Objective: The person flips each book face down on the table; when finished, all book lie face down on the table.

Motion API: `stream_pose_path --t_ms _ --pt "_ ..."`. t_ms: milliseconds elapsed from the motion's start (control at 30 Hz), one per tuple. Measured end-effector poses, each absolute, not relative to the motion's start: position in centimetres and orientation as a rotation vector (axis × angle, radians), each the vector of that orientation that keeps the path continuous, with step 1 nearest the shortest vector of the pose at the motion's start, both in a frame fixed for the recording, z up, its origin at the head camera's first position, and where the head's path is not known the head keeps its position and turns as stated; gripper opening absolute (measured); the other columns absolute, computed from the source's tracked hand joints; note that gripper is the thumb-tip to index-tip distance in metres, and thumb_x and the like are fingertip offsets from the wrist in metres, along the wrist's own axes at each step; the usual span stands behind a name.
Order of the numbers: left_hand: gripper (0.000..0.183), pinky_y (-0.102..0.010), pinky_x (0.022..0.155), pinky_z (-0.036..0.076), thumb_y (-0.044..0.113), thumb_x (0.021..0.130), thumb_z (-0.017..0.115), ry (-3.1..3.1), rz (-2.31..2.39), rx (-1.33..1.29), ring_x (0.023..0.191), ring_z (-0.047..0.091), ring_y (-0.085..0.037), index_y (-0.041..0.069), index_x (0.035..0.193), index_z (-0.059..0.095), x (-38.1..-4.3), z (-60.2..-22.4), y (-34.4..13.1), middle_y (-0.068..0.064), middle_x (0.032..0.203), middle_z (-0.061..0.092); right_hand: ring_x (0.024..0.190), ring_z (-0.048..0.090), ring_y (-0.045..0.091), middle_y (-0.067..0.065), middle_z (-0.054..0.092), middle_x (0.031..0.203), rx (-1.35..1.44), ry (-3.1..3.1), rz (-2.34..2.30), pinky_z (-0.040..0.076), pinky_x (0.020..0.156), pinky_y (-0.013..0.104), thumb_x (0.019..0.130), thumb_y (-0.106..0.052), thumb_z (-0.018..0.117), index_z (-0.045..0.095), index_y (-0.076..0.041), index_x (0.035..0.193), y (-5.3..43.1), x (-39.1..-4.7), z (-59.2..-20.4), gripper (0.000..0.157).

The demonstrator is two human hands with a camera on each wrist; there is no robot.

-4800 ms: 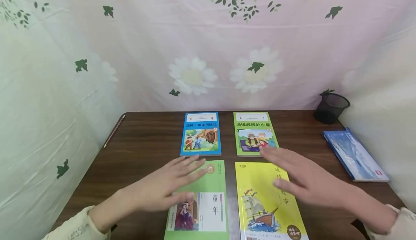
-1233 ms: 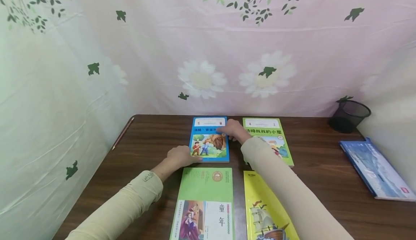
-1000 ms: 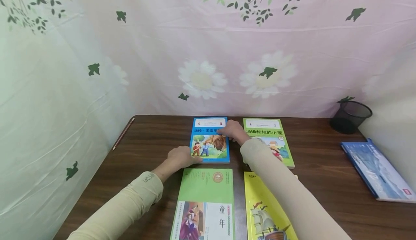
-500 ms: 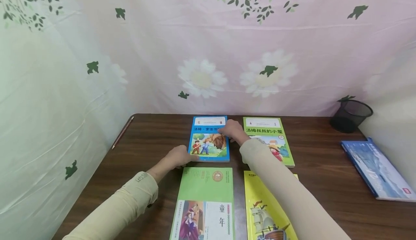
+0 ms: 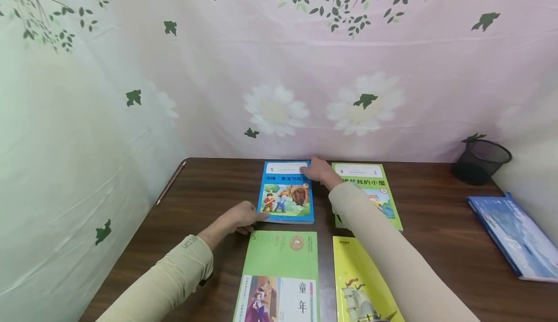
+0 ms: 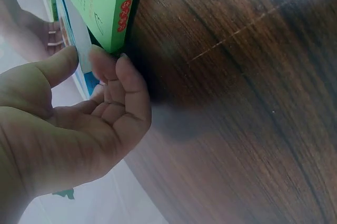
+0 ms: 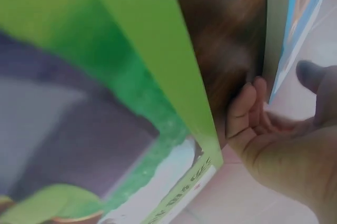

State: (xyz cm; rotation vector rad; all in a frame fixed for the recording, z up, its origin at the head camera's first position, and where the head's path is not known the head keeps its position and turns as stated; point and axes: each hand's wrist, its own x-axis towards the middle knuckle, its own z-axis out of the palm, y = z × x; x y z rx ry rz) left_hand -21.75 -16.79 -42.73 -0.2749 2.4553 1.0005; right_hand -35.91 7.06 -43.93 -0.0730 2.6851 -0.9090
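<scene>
A blue book (image 5: 285,191) with a cartoon cover lies flat at the back of the table, between my two hands. My left hand (image 5: 235,217) grips its near left corner, thumb over the cover and fingers curled at the edge. In the left wrist view those curled fingers (image 6: 131,95) come right up to the corner of the green book (image 6: 102,2). At the far right corner, my right hand (image 5: 321,171) pinches the blue book, its thumb over the top panel. The right wrist view has the fingers (image 7: 245,105) against the page edge of the blue book (image 7: 284,29).
Right of it lies a light-green book (image 5: 394,206), partly under my right sleeve. Nearer are the green book (image 5: 283,252) and a yellow book (image 5: 348,264) with a ship. A pencil (image 5: 171,181) lies left; a black mesh cup (image 5: 479,162) and blue-white book (image 5: 516,235) stand right.
From open above the nearer books, both hands have reached the blue book. In the last half second my right hand has slid up its right edge; the left stays at the near corner.
</scene>
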Motion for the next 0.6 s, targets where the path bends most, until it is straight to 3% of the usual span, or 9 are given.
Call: stream_pose_path --t_ms 200,400,600 --pt "0.033 -0.032 0.065 0.053 0.035 0.097 0.066 2.460 0.980 -0.219 0.072 0.061 -0.021 0.004 0.085 0.063 -21.6 -42.6 -16.6 -0.008 0.085 0.068 0.124 0.054 0.038 0.020 0.046 0.150 -0.196 2.694 -0.805 0.053 0.092 0.056 0.101 -0.040 0.053 0.031 -0.007 0.154 7.1 -36.6 -43.7 0.067" --pt "0.029 -0.030 0.067 0.053 0.031 0.098 0.065 2.382 1.109 -0.241 0.074 0.064 -0.018 0.003 0.092 0.064 -21.7 -42.7 -17.2 -0.007 0.086 0.074 0.114 0.057 0.035 0.019 0.054 0.137 -0.190 2.668 -0.813 0.054 0.089 0.053 0.099 -0.038 0.057 0.039 -0.005 0.147 6.8 -37.1 -43.4 0.061" --pt "0.027 -0.029 0.070 0.051 0.030 0.100 0.062 2.300 1.221 -0.316 0.075 0.066 -0.017 0.004 0.095 0.063 -22.1 -43.3 -17.6 -0.005 0.089 0.076 0.111 0.057 0.035 0.020 0.051 0.137 -0.147 2.647 -0.896 0.056 0.082 0.048 0.098 -0.034 0.060 0.035 -0.004 0.146 6.5 -38.2 -43.5 0.062"
